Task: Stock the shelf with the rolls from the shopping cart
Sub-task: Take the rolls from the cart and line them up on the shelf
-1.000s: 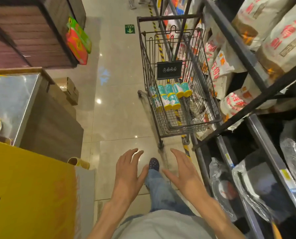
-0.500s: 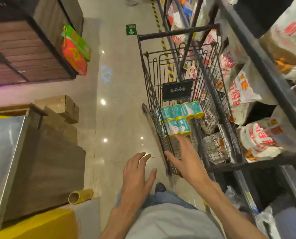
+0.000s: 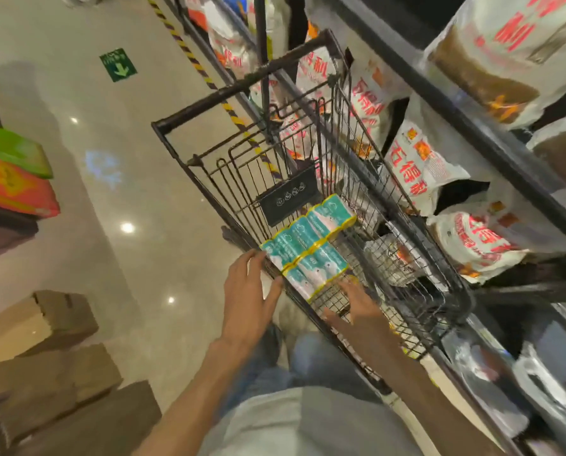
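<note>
In the shopping cart [image 3: 308, 153], teal rolls [image 3: 308, 251] lie between your hands.
Their long axis runs up-right; left hand [image 3: 247, 297] and right hand [image 3: 357, 301] both released, left fingertips touching.

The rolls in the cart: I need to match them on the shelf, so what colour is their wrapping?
Teal and white with yellow ends, on the rolls, clearest in the head view.

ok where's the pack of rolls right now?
In the head view, the pack of rolls lies inside the shopping cart, against its left side below the black sign. The left hand and right hand flank its near end.
</note>
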